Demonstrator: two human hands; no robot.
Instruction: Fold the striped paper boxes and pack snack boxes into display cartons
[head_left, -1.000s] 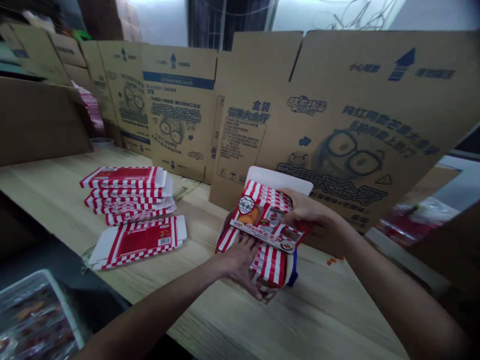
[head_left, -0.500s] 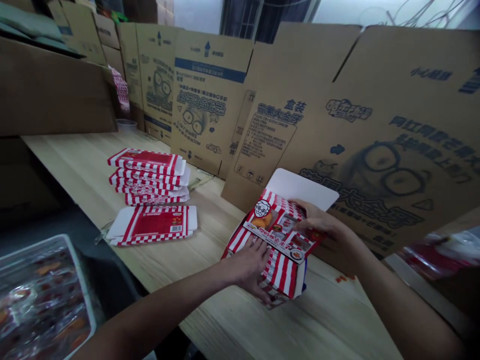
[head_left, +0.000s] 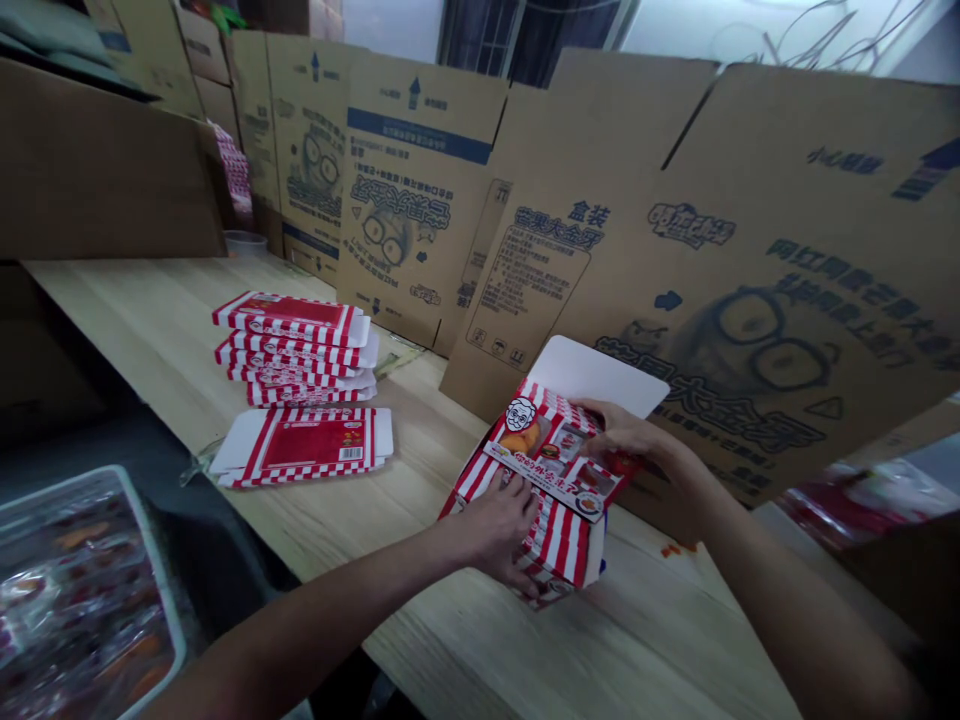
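A red-and-white striped cardboard box [head_left: 559,535] stands partly folded on the wooden table [head_left: 420,590], its printed panel showing a cartoon face and food pictures. My left hand [head_left: 499,530] presses on the lower striped side of this box, with the fingers wrapped over its edge. My right hand [head_left: 622,435] holds the far side of the box, near its white inner flap [head_left: 600,375]. The underside of the box is hidden by my hands and the box itself.
A stack of flat striped boxes [head_left: 296,350] lies on the table, with one more flat box [head_left: 300,447] in front. Upright printed cardboard cartons [head_left: 600,250] form a wall behind. A tray of plastic-wrapped food [head_left: 75,600] sits low at the left.
The view has shifted slightly as my head moved. My hands and the box are nearly in the same pose, with the left hand pressing slightly lower on the box.
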